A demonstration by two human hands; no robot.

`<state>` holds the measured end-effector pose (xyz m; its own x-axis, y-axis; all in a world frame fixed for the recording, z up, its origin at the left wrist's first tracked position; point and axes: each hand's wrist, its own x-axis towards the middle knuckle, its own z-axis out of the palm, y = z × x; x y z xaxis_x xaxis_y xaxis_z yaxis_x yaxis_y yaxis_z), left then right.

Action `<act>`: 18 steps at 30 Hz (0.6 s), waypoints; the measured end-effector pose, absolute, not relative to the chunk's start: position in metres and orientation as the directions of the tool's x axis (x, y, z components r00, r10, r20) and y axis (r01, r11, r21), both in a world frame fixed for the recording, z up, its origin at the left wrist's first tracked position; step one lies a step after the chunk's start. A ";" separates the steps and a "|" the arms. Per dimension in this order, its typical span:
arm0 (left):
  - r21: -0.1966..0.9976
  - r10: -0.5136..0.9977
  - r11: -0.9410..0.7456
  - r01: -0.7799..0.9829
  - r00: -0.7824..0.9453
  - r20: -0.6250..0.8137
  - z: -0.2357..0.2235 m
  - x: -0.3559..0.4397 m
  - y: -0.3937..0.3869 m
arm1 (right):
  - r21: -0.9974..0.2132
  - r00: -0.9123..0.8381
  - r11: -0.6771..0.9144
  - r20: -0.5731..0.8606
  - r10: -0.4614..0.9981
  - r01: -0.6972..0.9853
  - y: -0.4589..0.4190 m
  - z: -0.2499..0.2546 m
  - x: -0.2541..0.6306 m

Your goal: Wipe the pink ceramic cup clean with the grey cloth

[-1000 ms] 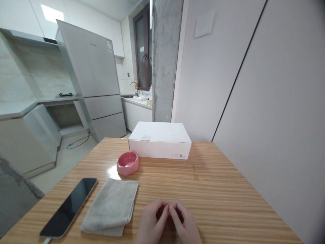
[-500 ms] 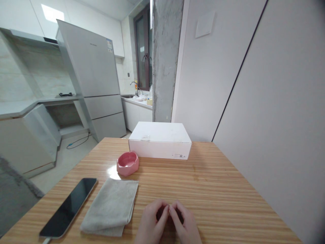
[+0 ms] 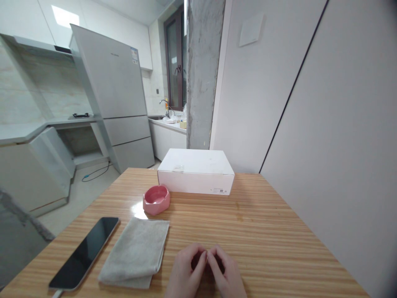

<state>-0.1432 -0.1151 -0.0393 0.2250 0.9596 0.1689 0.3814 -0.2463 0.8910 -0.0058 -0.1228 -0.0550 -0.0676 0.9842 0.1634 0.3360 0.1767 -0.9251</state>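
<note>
So, what are the hands doing?

The left hand (image 3: 186, 271) and right hand (image 3: 226, 271) curl toward each other over the near edge of the table (image 3: 263, 223), fingertips (image 3: 206, 253) pressed together, not spread. Between them there's a dark gap: it could be shadow or something small being held, I can't tell.

What's nearest them?

The folded towel (image 3: 133, 253), lying flat just to their left.

And the rest?

Just left of the towel, a phone (image 3: 83, 253) lies with a white cable (image 3: 57, 293) at its near end. Past the towel's far end sits a pink bowl (image 3: 156, 200), and a white box (image 3: 195, 171) is farther past it.

What could go wrong?

If something small is in there, loosened fingers could drop it, and it might roll on that glossy top. A careless sweep leftward could shove the towel into the phone and push it over the edge. A snagged cable could pull it off too. The bowl looks ceramic, so a knock could chip it.
</note>
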 end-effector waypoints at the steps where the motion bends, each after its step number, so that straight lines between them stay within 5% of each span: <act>1: 0.890 0.960 -0.246 0.385 0.220 0.171 -0.039 -0.143 -0.115 | -0.926 -0.060 0.177 0.167 0.984 0.333 -0.123 -0.055 -0.006; 12: 0.837 0.944 -0.307 0.453 0.254 0.209 -0.031 -0.144 -0.115 | -0.935 0.008 0.179 0.191 0.982 0.307 -0.122 -0.058 -0.008; 16: 0.623 0.856 -0.447 0.641 0.105 0.506 -0.002 -0.178 -0.085 | -0.939 -0.027 0.145 0.144 0.989 0.313 -0.123 -0.062 -0.007; 18: 0.476 0.783 -0.336 0.813 -0.040 0.621 0.009 -0.203 -0.057 | -0.954 -0.018 0.109 0.108 0.994 0.279 -0.123 -0.066 -0.007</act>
<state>-0.2035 -0.0570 0.0094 -0.0399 0.7831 0.6206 0.8131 -0.3356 0.4757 -0.0071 -0.1228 -0.0657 -0.0181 0.9940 0.1079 0.2792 0.1086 -0.9541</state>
